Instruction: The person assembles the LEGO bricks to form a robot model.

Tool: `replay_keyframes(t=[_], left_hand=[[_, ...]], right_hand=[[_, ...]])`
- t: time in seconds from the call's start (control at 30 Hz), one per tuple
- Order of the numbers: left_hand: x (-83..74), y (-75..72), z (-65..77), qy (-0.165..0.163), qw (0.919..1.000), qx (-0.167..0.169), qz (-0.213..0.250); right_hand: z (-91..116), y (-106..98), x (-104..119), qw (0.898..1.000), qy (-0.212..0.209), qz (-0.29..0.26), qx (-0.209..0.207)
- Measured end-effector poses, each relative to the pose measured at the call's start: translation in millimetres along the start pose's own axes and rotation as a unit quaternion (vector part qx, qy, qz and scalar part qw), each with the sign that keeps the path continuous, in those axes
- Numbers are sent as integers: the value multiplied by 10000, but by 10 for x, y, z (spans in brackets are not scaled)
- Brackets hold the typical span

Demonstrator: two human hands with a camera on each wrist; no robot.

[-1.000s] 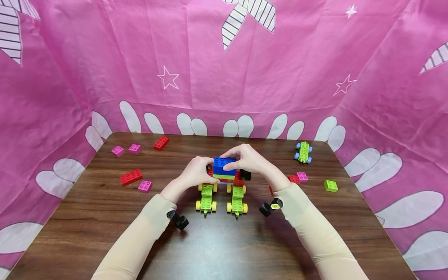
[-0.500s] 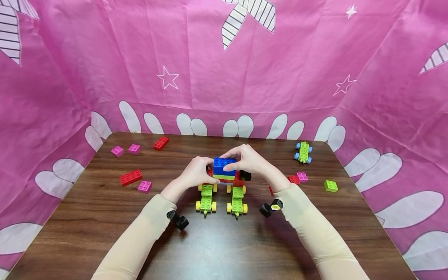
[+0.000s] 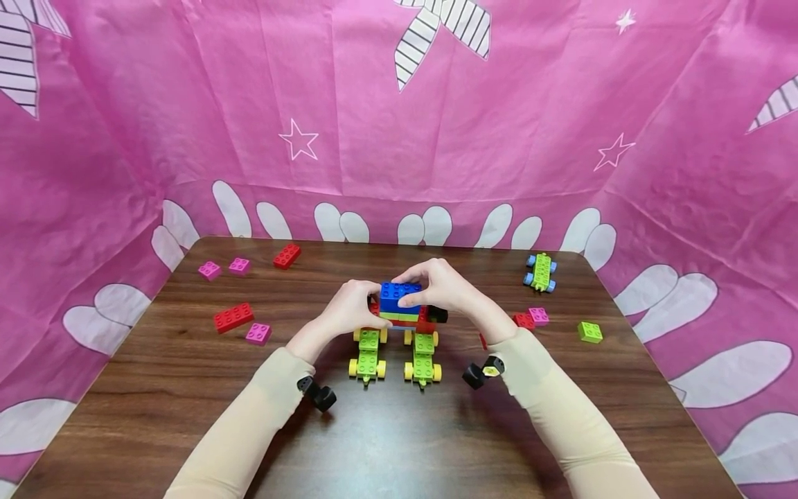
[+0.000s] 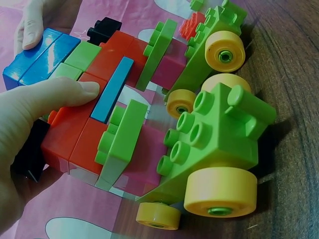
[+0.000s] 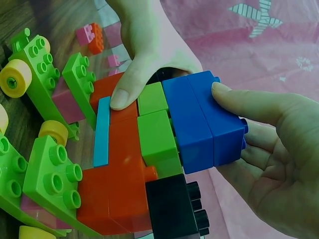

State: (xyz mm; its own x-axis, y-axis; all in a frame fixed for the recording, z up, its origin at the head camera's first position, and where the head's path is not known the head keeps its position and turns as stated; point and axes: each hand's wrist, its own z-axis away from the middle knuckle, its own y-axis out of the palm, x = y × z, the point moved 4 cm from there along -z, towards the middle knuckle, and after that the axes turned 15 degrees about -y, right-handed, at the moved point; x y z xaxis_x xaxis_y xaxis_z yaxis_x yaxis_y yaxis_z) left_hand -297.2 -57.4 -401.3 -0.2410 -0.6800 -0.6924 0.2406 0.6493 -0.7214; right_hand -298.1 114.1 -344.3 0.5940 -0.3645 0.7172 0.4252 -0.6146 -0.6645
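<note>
In the middle of the table stands a toy-brick build on two lime-green wheeled bases [image 3: 368, 362] with yellow wheels. Above them come pink bricks [image 4: 172, 64], lime plates, a thin light-blue plate [image 4: 112, 89] and red bricks [image 5: 122, 174]. A black brick [image 5: 172, 206] sits at one end. My left hand [image 3: 352, 305] grips the red part, its thumb on the near face. Two stacked blue bricks [image 5: 199, 119] top the lime bricks [image 5: 158, 142]; a narrow gap shows at part of that joint. My right hand [image 3: 439, 283] holds the blue bricks between thumb and fingers.
Red bricks [image 3: 233, 317] and pink bricks [image 3: 258, 333] lie loose on the left of the table [image 3: 156, 402]. At the right are a lime brick [image 3: 589, 331], a pink brick [image 3: 538, 316], a red brick [image 3: 524, 319] and a lime base with blue wheels [image 3: 542, 272].
</note>
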Motion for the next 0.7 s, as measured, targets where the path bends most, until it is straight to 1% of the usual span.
replay_keyframes(t=[0.1, 0.47, 0.7], left_hand=[[3, -1, -1, 37, 10000, -25, 8], [25, 2, -4, 9, 10000, 13, 87], [1, 2, 6, 53, 10000, -15, 59]], right_hand=[[-1, 4, -2, 10000, 3, -13, -15], [-15, 8, -18, 10000, -20, -78, -10], [-8, 8, -27, 10000, -5, -38, -9]])
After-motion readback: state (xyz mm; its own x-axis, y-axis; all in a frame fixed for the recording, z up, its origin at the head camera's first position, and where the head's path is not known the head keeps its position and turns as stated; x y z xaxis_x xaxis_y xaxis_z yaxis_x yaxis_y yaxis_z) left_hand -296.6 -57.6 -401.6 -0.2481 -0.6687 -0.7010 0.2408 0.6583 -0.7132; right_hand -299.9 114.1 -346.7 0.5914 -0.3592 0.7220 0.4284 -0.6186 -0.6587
